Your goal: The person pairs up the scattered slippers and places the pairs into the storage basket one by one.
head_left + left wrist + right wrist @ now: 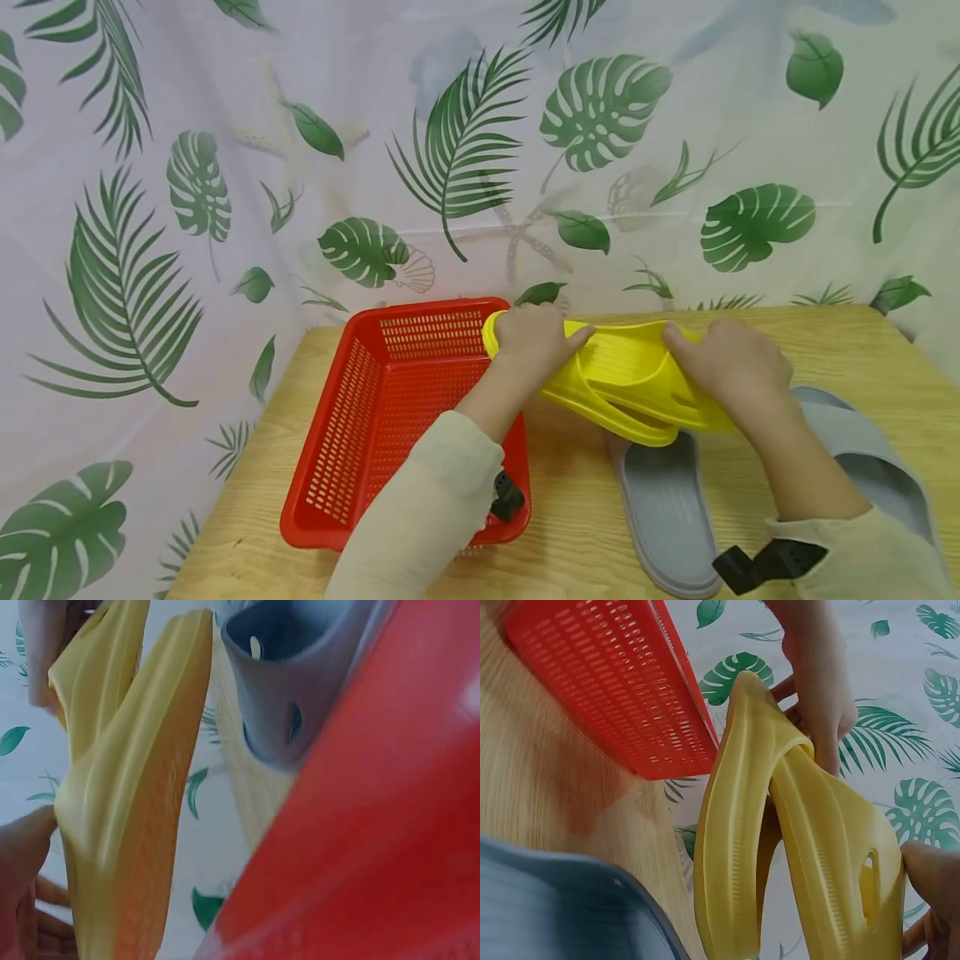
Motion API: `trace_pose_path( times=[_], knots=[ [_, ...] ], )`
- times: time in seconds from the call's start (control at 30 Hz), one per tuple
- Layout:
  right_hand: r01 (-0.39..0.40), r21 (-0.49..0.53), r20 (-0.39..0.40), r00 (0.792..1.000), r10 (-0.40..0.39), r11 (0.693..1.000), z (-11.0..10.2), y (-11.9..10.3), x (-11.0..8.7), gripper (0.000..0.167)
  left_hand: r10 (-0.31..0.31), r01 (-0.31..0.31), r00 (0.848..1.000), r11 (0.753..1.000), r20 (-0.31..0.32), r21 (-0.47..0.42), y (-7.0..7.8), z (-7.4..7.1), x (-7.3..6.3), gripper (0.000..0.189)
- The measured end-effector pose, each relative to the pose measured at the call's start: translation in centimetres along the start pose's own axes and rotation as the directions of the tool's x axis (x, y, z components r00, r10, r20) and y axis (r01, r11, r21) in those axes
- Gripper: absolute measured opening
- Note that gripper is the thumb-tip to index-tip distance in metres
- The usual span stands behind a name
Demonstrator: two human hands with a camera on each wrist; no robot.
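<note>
Both hands hold a pair of yellow slippers [626, 354] up over the table, one slipper overlapping the other. My left hand [532, 337] grips the end near the basket, its thumb on the near side. At the other end, my right hand [738, 367] pinches the second slipper, thumb on top and fingers beneath. In the right wrist view the yellow slippers [739, 825] cross each other, with a slot in the side of one. Below them on the table lies a grey slipper [667, 508]; a second grey slipper [881, 467] is partly hidden behind the right forearm.
A red perforated basket [315, 467] stands on the left of the wooden table [570, 492], under the left forearm. Its inside shows no contents. Behind the table hangs a white cloth [480, 167] printed with green leaves.
</note>
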State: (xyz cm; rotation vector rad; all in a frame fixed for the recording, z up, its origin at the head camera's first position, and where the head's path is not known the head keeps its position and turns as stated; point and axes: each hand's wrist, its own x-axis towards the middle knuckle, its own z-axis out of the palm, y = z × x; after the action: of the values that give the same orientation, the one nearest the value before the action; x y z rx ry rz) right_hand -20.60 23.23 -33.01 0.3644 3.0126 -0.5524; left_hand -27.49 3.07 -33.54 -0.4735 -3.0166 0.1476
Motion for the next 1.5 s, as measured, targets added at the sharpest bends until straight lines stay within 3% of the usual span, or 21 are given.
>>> trace_pose_path(
  times=[0.1,0.17,0.33,0.4,0.5,0.67,0.87,1.0,1.1,1.2,1.27,1.3,1.33,1.4,1.43,1.5],
  knots=[
    [0.020,-0.010,-0.017,1.000,-0.020,1.000,-0.2,0.4,-0.1,0.089,0.086,-0.085,0.995,0.996,0.046,-0.024,-1.2,-0.5,-0.3,0.073],
    [0.033,-0.012,-0.030,0.999,-0.034,0.999,-0.3,0.6,-0.2,0.088,0.169,-0.165,0.982,0.985,0.084,-0.057,-1.9,-0.9,-0.5,0.079],
    [0.073,-0.024,-0.020,0.997,-0.074,0.997,-0.7,0.7,-0.3,0.087,0.376,-0.361,0.912,0.925,0.161,-0.117,-3.6,-1.2,-0.6,0.097],
    [0.086,-0.033,-0.007,0.996,-0.086,0.996,-0.8,0.6,-0.3,0.088,0.418,-0.396,0.888,0.907,0.194,-0.143,-4.1,-1.0,-0.8,0.103],
    [0.100,-0.037,0.001,0.995,-0.100,0.994,-0.9,0.6,-0.4,0.087,0.436,-0.406,0.866,0.899,0.246,-0.164,-4.6,-0.4,-1.4,0.117],
    [0.137,-0.061,-0.004,0.991,-0.137,0.989,-1.3,1.0,-0.3,0.088,0.454,-0.440,0.855,0.891,0.249,-0.112,-4.7,0.7,-2.1,0.134],
    [0.152,-0.057,0.000,0.988,-0.152,0.987,-1.4,1.3,-0.2,0.084,0.490,-0.495,0.843,0.868,0.221,-0.039,-4.6,1.5,-2.4,0.136],
    [0.153,-0.064,-0.009,0.988,-0.154,0.986,-1.5,1.5,-0.2,0.089,0.513,-0.515,0.854,0.857,0.087,0.004,-4.7,1.8,-2.5,0.126],
    [0.162,-0.086,-0.054,0.984,-0.167,0.983,-1.6,1.6,-0.6,0.095,0.519,-0.518,0.854,0.855,-0.037,0.030,-4.9,2.0,-2.6,0.118],
    [0.202,-0.111,-0.130,0.968,-0.216,0.973,-1.5,1.8,-1.3,0.097,0.508,-0.507,0.855,0.861,-0.100,0.036,-5.0,2.1,-2.7,0.117],
    [0.284,-0.140,-0.191,0.932,-0.308,0.948,-1.4,2.3,-1.8,0.098,0.497,-0.497,0.858,0.867,-0.127,0.031,-5.1,2.0,-2.7,0.119],
    [0.347,-0.149,-0.219,0.902,-0.373,0.926,-1.2,2.7,-1.9,0.099,0.492,-0.493,0.859,0.870,-0.140,0.028,-5.2,2.0,-2.7,0.119],
    [0.423,-0.158,-0.246,0.858,-0.451,0.892,-1.0,3.1,-1.8,0.102,0.487,-0.490,0.860,0.871,-0.151,0.020,-5.3,1.9,-2.7,0.120],
    [0.569,-0.210,-0.291,0.740,-0.606,0.795,-0.8,4.2,-1.4,0.115,0.486,-0.491,0.858,0.871,-0.167,0.008,-5.6,1.8,-2.7,0.120],
    [0.626,-0.239,-0.298,0.680,-0.670,0.742,-0.7,4.7,-1.0,0.122,0.490,-0.498,0.854,0.867,-0.177,0.002,-5.8,1.7,-2.8,0.121],
    [0.703,-0.282,-0.299,0.582,-0.756,0.653,-0.7,5.5,-0.3,0.132,0.502,-0.511,0.845,0.859,-0.185,-0.004,-6.0,1.6,-2.9,0.121]
  ],
)
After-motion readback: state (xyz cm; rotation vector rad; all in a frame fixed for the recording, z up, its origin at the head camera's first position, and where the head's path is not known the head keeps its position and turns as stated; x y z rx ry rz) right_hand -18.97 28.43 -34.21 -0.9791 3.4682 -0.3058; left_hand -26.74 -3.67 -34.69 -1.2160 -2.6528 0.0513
